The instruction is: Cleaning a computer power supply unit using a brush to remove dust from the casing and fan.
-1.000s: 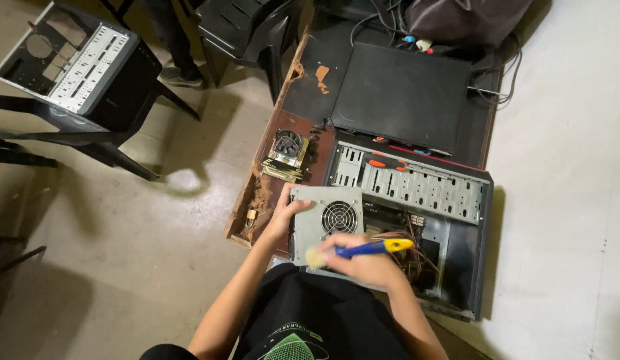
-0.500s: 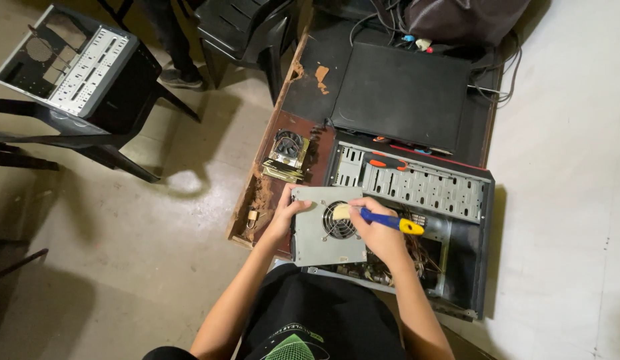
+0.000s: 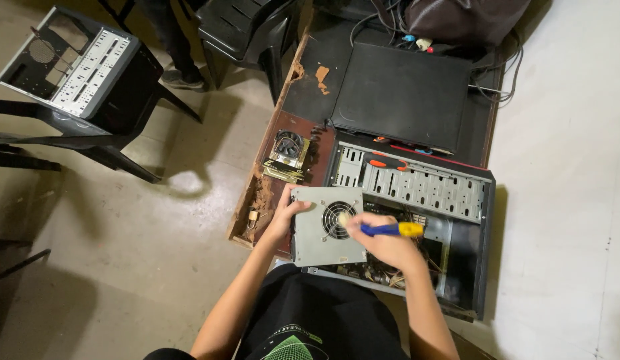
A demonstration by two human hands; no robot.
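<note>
From the head view, my left hand (image 3: 281,221) grips the left edge of the grey power supply (image 3: 327,227), which rests on the open computer case (image 3: 417,227) on the desk (image 3: 310,80). My right hand (image 3: 388,245) is closed around a blue-and-yellow tool (image 3: 390,230), probably a brush, at its fan.

You have a worn, chipped brown table (image 3: 337,60) under you. On it lie the open computer case (image 3: 467,267), a black side panel (image 3: 400,97), a cooler fan (image 3: 288,153) and, seemingly, a small padlock (image 3: 253,219).
</note>
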